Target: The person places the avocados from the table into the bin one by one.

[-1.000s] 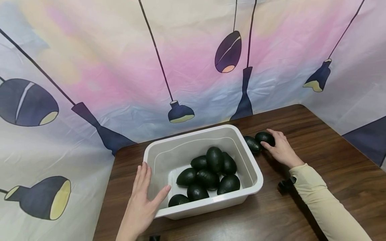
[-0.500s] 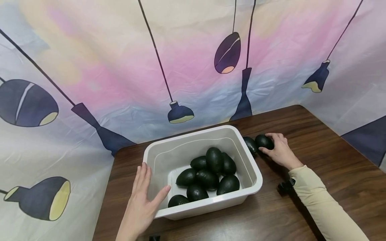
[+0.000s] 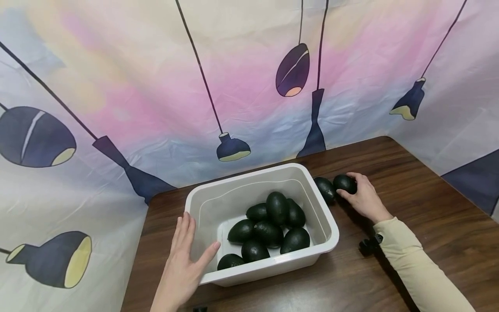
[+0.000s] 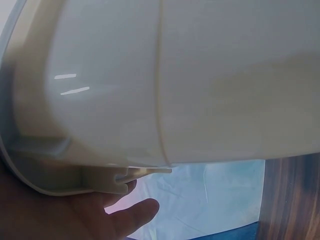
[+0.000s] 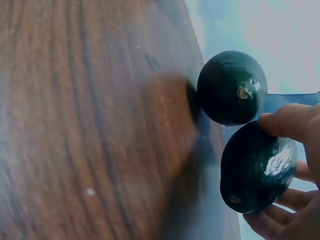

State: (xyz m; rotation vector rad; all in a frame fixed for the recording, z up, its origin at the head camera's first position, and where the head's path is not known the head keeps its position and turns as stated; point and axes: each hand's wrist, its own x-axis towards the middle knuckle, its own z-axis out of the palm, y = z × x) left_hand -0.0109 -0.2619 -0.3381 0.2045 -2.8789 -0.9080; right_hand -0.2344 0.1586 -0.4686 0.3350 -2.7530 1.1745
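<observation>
A dark green avocado is held by my right hand, its thumb and fingers around the fruit, just right of the bin. In the right wrist view the held avocado appears beside another avocado. That second avocado lies on the table against the bin's right side. My left hand rests on the left rim of the white plastic bin, fingers and thumb extended. Several avocados are piled inside. The left wrist view shows the bin's outer wall and fingertips past its rim.
A brown wooden table carries everything. Behind it hangs a cloth printed with lamps. A small black device is strapped at the right wrist, below the sleeve.
My right hand has moved slightly nearer to me with its avocado. The neighbouring avocado has shifted a little and shows more. My left hand stays on the bin.
</observation>
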